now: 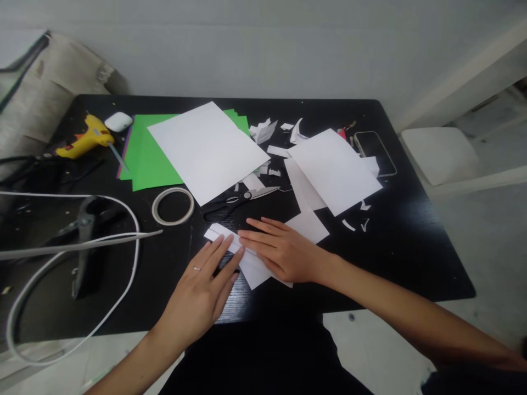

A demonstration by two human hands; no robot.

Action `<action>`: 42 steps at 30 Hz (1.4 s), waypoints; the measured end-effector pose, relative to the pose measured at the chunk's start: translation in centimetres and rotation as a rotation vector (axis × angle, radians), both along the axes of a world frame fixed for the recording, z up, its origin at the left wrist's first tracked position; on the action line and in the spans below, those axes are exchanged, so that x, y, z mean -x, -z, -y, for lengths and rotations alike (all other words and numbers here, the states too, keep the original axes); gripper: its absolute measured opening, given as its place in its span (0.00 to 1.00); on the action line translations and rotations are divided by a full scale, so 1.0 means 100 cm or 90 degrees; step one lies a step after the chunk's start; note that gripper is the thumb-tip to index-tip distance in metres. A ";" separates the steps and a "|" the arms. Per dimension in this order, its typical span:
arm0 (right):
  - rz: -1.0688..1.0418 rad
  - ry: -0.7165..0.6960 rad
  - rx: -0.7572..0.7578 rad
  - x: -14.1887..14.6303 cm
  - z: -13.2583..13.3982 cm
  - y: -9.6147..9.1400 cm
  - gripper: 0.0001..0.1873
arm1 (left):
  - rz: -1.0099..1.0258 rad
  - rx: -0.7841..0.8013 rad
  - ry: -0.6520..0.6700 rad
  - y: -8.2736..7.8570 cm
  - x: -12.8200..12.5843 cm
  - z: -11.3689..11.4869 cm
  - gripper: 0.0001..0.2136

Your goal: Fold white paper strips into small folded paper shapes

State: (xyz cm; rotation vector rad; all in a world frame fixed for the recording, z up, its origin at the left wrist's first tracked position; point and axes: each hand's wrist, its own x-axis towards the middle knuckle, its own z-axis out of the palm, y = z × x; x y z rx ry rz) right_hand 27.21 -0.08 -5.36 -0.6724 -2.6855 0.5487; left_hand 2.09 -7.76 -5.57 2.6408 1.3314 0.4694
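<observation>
A narrow folded strip of white paper [216,231] lies near the front of the black table. My left hand [205,282], with a ring on one finger, rests its outstretched fingertips on the strip. From the right, my right hand [288,251] lies flat across the strip and hides its other end. Beneath it is a sheet of white paper [307,225], partly covered by the hand. Just behind the hands sit black-handled scissors [242,198] with their blades pointing right. Both hands have their fingers extended, pressing on paper rather than gripping it.
A roll of tape [173,206], green sheets [154,159] under a white sheet [206,148], and a yellow glue gun [88,137] occupy the left. White cable [135,263] loops past pliers [85,236]. More white paper [335,173], scraps [263,131] and a phone [375,152] lie right.
</observation>
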 end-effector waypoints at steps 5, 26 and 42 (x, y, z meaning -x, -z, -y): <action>-0.003 0.002 -0.002 0.000 0.001 0.001 0.25 | -0.023 -0.008 0.003 0.000 0.000 0.001 0.25; 0.008 0.004 -0.023 0.000 -0.001 0.005 0.24 | -0.039 -0.021 0.009 0.000 0.002 0.002 0.20; 0.000 0.009 -0.006 0.001 0.000 0.004 0.23 | -0.042 -0.010 0.002 -0.001 0.002 0.003 0.20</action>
